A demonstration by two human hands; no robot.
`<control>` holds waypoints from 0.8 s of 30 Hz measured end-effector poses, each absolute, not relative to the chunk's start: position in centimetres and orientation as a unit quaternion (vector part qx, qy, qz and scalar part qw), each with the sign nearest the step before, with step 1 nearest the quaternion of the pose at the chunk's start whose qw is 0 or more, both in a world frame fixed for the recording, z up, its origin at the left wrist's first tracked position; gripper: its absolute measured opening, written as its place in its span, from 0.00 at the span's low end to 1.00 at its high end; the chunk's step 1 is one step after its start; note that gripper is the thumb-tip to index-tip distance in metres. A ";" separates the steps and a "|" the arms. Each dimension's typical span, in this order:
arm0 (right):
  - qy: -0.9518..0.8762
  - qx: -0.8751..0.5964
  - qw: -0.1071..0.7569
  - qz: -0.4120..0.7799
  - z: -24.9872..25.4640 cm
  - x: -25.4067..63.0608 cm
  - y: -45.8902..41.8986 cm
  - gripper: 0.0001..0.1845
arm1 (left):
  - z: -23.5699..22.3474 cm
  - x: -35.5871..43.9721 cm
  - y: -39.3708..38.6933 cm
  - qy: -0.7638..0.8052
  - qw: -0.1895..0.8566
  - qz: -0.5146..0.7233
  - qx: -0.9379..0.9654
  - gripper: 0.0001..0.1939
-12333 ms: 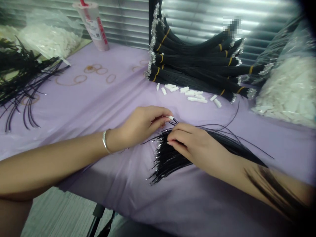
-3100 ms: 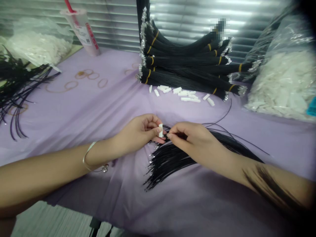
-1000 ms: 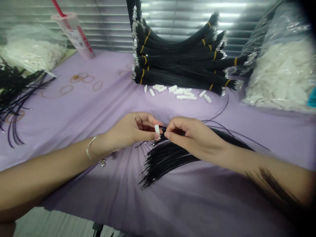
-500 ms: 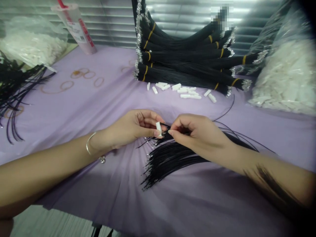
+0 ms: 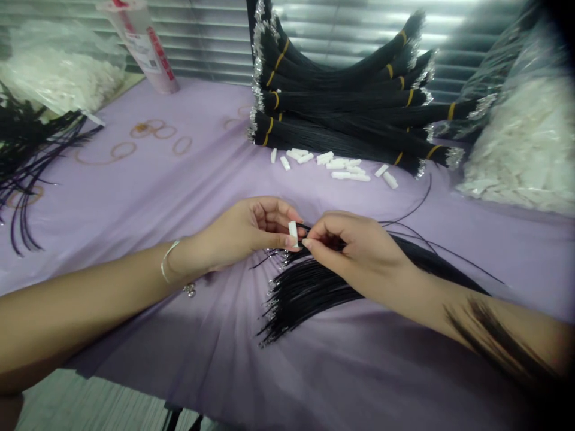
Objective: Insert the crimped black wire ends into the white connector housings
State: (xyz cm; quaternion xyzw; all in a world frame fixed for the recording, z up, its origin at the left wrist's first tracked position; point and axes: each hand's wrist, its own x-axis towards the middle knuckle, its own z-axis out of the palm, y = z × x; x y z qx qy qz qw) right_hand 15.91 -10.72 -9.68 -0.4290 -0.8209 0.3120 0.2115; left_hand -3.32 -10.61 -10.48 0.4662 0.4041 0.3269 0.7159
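Between the thumb and fingers of my left hand (image 5: 265, 226) is a small white plastic connector housing (image 5: 293, 233). Close on its right, my right hand (image 5: 354, 239) pinches a thin black wire (image 5: 303, 227) that runs to the housing. How deep the wire's end sits is hidden by the fingertips. Below both hands lies a fanned bunch of black wires (image 5: 309, 290) with silvery metal terminals at its left ends. Part of the bunch passes under my right hand and wrist.
Several loose white housings (image 5: 341, 164) lie beyond my hands, before stacked wire bundles (image 5: 341, 108) tied with yellow bands. Clear bags of white parts stand at right (image 5: 525, 149) and far left (image 5: 58, 75). A cup (image 5: 148, 51), rubber bands (image 5: 150, 129) and black wires (image 5: 31, 149) are leftward.
My right fingertips have come closer to the white housing, with the wire still pinched. The left hand keeps its hold. The whole view has shifted slightly.
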 end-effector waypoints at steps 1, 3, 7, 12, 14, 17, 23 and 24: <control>-0.824 -0.424 0.210 0.311 -9.8 15.9 -10.7 0.07 | -10.5 -3.3 -10.6 0.401 0.719 0.328 0.464 0.11; -0.832 -0.413 0.213 0.305 -9.8 15.9 -10.7 0.07 | -10.7 -3.3 -10.6 0.395 0.724 0.332 0.457 0.11; -0.872 -0.360 0.269 0.194 -9.2 16.3 -11.0 0.03 | -10.9 -3.3 -10.5 0.382 0.737 0.376 0.413 0.13; -0.924 -0.274 0.240 0.119 -9.0 16.3 -11.5 0.06 | -10.9 -3.3 -10.5 0.385 0.743 0.409 0.363 0.14; -0.933 -0.259 0.204 0.143 -9.4 16.2 -11.4 0.08 | -10.9 -3.3 -10.4 0.382 0.744 0.410 0.364 0.14; -0.937 -0.261 0.173 0.155 -9.9 16.0 -11.3 0.09 | -10.9 -3.3 -10.4 0.381 0.743 0.406 0.370 0.15; -0.926 -0.297 0.146 0.183 -9.9 15.7 -11.2 0.09 | -11.0 -3.3 -10.4 0.382 0.740 0.398 0.386 0.14; -0.922 -0.305 0.141 0.192 -9.9 15.7 -11.2 0.08 | -11.0 -3.3 -10.4 0.385 0.736 0.398 0.390 0.14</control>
